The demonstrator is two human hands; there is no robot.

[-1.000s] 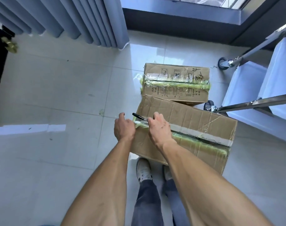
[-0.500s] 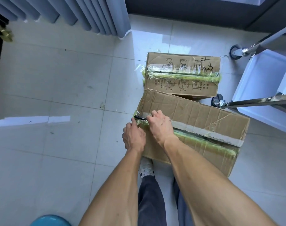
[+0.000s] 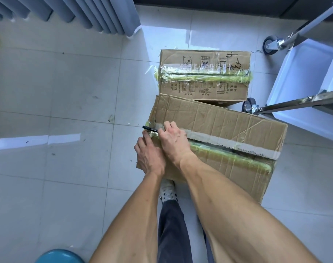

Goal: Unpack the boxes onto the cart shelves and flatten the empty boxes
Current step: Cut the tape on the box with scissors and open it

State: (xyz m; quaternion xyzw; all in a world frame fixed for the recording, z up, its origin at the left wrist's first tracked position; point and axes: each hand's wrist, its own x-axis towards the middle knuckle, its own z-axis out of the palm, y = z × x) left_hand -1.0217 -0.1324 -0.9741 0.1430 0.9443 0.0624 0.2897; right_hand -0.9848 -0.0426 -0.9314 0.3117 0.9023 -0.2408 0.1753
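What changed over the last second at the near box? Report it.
The left hand moved in from beside the creased brown cardboard box to its taped corner, against the right hand. The right hand's grip on the thin black tool stayed; both boxes remain taped.

The cart runs off the right edge, and the right hand hides most of the black tool

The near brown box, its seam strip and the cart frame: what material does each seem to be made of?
The near brown box looks like matte corrugated cardboard: ribbed creases cross its top. The yellowish-green seam strip appears to be glossy plastic tape, wrinkled and shining. The silver cart frame seems to be polished metal, probably steel, judging by its bright reflections.
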